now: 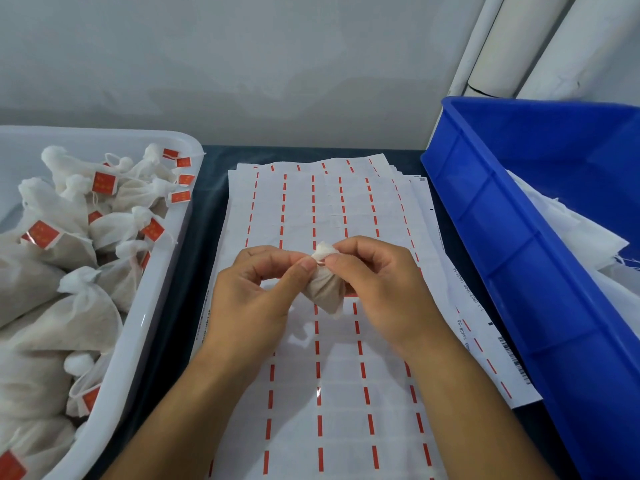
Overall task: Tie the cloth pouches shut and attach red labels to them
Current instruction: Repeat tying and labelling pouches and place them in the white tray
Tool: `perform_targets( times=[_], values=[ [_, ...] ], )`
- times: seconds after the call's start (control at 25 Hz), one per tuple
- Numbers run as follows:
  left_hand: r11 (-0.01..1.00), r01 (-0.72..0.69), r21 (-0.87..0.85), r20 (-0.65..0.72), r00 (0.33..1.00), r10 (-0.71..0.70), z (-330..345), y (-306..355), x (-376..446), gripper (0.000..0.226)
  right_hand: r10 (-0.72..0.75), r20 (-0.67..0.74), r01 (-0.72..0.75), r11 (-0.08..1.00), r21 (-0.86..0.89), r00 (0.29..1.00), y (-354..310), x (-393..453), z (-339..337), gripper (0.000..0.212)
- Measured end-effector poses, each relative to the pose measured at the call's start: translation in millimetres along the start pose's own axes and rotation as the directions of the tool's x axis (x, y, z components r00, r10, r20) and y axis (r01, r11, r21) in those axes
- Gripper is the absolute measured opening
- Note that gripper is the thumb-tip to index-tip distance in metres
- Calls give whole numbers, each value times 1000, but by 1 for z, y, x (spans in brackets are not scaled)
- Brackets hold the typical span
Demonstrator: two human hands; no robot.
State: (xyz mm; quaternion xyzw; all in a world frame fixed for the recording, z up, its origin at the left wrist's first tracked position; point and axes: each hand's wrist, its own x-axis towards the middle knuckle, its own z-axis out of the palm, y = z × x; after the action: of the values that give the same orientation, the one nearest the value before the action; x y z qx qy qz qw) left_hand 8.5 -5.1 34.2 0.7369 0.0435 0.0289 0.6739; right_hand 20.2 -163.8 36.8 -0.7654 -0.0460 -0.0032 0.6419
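Observation:
A small filled cloth pouch hangs between my two hands above the label sheets. My left hand pinches the gathered neck of the pouch from the left with thumb and forefinger. On the right side my right hand pinches the same neck, its fingers curled behind the white top. The pouch's body points down toward me. The sheets beneath show only red strips between peeled label spaces.
A white tub on the left holds several tied pouches with red labels. A blue crate on the right contains white cloth. White pipes stand behind the crate against the wall.

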Motion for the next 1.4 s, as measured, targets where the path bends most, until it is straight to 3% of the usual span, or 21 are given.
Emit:
perform_targets(
  times=[0.2,0.32,0.4,0.56,0.64,0.76,1.04,1.28,1.4],
  values=[
    [999,36,-6,37,999,-36,-1,-5,1,13,151,262,-227,929,292,953,3,3,-2,22],
    [1000,3,17,44,999,-4,-2,-7,3,11,195,325,-318,868,383,925,5,3,-3,24],
    [986,-94,137,17,996,92,-2,-8,3,6,229,329,-354,848,396,916,5,3,-5,18],
    [876,-322,359,-24,935,354,-5,-10,4,15,292,335,-412,828,380,896,5,3,-7,18],
    [811,-428,399,-2,884,468,-7,-11,4,22,306,341,-429,818,384,889,4,2,-8,24],
    [676,-534,508,78,810,581,-9,-12,6,14,340,320,-443,828,343,884,2,2,-10,28],
    [621,-577,531,243,805,541,-14,-18,10,30,389,260,-456,842,288,884,5,3,-15,38],
    [508,-646,570,313,742,593,-18,-19,15,26,384,246,-406,913,45,890,2,1,-19,44],
    [543,-600,588,326,790,519,-15,-19,13,25,374,230,-379,925,-26,898,3,2,-22,32]
  ],
)
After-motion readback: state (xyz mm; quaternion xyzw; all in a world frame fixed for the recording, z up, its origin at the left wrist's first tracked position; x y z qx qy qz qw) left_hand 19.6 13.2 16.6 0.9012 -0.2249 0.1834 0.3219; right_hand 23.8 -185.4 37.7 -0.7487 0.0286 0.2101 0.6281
